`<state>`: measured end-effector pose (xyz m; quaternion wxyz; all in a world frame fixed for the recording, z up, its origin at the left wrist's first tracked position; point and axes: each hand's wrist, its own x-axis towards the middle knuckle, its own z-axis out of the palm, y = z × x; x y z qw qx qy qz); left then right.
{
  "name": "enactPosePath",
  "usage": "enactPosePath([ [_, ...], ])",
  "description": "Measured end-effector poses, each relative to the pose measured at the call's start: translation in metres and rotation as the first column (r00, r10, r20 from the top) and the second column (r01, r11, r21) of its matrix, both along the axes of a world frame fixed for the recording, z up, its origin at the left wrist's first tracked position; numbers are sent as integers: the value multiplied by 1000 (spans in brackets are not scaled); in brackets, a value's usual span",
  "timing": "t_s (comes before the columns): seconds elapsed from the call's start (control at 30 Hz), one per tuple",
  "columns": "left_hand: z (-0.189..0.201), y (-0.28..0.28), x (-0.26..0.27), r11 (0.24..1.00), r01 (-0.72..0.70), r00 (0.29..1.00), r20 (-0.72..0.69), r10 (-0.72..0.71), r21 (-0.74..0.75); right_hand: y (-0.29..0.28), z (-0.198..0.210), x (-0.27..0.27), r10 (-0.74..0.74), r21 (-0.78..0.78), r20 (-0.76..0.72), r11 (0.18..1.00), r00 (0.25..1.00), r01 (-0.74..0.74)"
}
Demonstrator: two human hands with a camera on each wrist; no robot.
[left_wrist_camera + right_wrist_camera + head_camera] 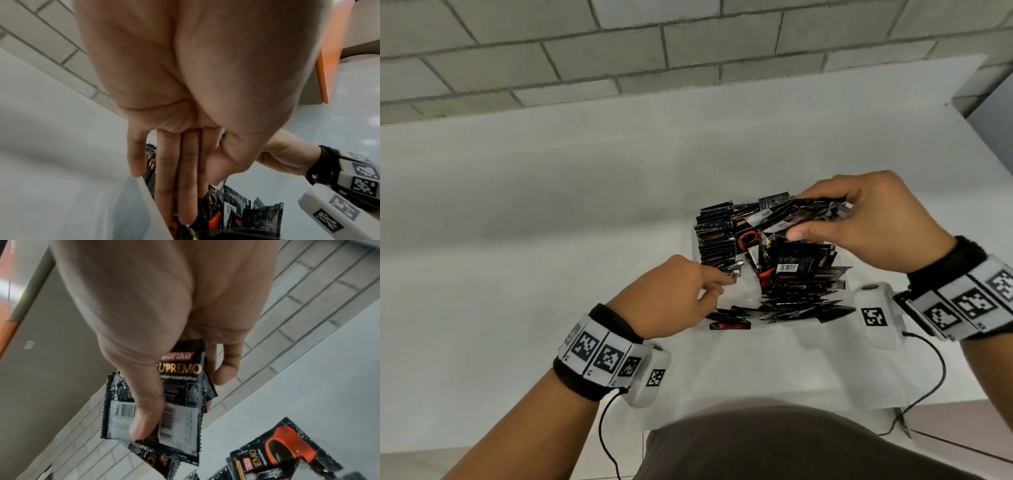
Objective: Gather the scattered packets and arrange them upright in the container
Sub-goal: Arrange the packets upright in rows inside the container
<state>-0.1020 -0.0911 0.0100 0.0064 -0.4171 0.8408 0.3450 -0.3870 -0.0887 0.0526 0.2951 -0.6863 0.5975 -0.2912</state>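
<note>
A clear container (pixel 693 240) stands on the white table (pixel 551 205). A row of black coffee packets (pixel 717 236) stands upright along its left wall. More packets (pixel 804 277) lie tumbled in its right and near parts. My left hand (pixel 719 281) reaches in from the near left with straight fingers, which touch the near end of the upright row. In the left wrist view the fingers (pixel 185 186) run down beside the container wall (pixel 148 203). My right hand (pixel 822 219) hovers over the far right of the container and pinches a fanned stack of packets (pixel 183 382) between thumb and fingers.
A grey block wall (pixel 654 44) rises behind the table. The table's right edge (pixel 983 144) lies near the right hand. Wrist-camera cables (pixel 928 377) trail over the near table edge. An orange-edged panel (pixel 322 81) stands off to one side.
</note>
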Motion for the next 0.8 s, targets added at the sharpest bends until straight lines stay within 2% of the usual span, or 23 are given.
enactPosePath([
  [0.1,-2,0,4,991,-68,997,-51,63,-111,6,-5,-3,-42,11,35,999,999,42],
  [0.2,-5,-3,-3,977,-72,996,-70,59,-199,10,-11,-2,-62,20,55,998,997,61],
  [0.33,-12,-9,-20,956,18,996,90,8,-292,13,-16,-2,-81,25,82,997,993,79],
  [0.4,-14,-10,-25,951,39,994,105,-7,-308,14,-17,-2,-76,25,81,997,994,75],
  [0.6,-16,-14,-25,929,58,998,34,-49,-366,18,-17,-10,-117,22,88,993,989,116],
  [0.67,-16,-15,-24,935,111,993,8,-114,-336,19,-19,-12,-127,25,80,992,989,126],
  [0.8,-17,-15,-25,923,248,968,104,-227,-293,21,-22,-13,-134,39,58,990,989,132],
])
